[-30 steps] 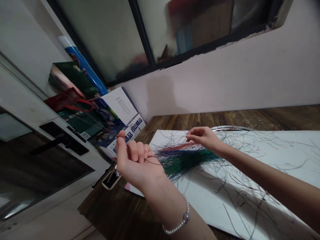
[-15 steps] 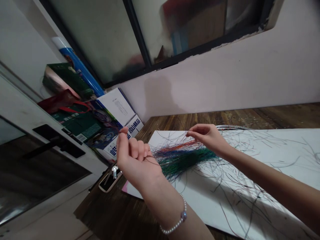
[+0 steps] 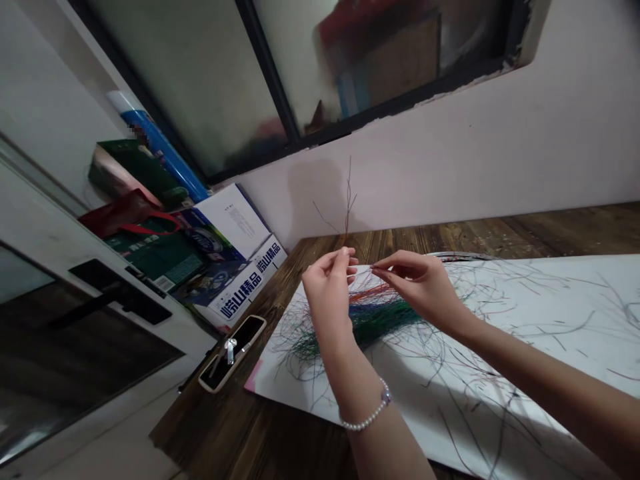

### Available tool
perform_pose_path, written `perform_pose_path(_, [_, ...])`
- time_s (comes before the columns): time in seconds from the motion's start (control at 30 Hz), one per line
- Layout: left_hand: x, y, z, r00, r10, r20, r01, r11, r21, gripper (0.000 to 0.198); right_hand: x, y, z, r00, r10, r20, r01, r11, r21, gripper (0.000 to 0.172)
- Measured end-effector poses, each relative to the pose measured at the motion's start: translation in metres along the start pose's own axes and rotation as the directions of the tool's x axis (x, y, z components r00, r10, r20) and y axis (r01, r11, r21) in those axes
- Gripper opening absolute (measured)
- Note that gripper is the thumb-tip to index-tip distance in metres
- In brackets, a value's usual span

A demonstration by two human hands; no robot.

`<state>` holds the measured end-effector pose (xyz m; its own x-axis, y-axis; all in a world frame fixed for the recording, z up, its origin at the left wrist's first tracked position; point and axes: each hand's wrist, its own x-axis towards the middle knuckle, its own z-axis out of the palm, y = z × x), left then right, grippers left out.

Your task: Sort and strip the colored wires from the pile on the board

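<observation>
Grip, left hand (image 3: 329,293): thumb and fingertips pinched shut on a thin tuft of strands (image 3: 349,207), which stands up above the fingers.
Grip, right hand (image 3: 420,283): thumb and forefinger almost closed, just beside the left hand. Any hold on a fine strand is too thin to confirm.
Location: the tuft rises above a fibre bunch (image 3: 365,327) of green, blue and orange strands.
Handling: judged very light, thin and springy, liable to slip and tangle. Best taken a few strands at a time, pinched close to the fingertips.
Change: the left hand has moved from the left of the bunch to above it, and the tuft now shows.
Surroundings: a white board (image 3: 415,407) lies beneath the bunch, on a wooden worktop (image 3: 240,427). A black phone (image 3: 231,353) sits left of the bunch, and a printed carton (image 3: 235,287) stands beyond it.
</observation>
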<state>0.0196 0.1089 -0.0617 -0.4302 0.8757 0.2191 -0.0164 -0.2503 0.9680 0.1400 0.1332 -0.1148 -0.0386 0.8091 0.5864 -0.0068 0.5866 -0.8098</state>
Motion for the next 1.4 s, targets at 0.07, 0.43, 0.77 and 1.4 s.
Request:
perform_pose_path(0.07, [-0.001,0.001,-0.001,1.000,-0.007,0.021,0.007,1.000,-0.004,0.010,-0.001,-0.001,-0.001,1.000,-0.010,-0.028,0.010,1.000,0.000,0.006])
perform_pose_path(0.43, [-0.006,0.007,0.000,0.996,0.067,0.063,-0.069,0.997,0.028,0.010,-0.005,-0.012,-0.005,0.996,0.084,0.024,-0.086,0.992,0.090,0.013])
perform_pose_path(0.77, [-0.008,0.008,-0.001,0.981,0.180,0.068,-0.183,0.982,0.053,0.011,-0.007,-0.027,-0.011,0.991,0.069,0.118,-0.075,0.996,0.052,0.010])
perform_pose_path(1.4, [-0.008,0.001,0.004,0.945,0.320,0.068,-0.327,0.925,0.193,0.012,-0.012,-0.028,-0.012,0.991,-0.130,0.039,0.135,0.961,-0.240,0.007])
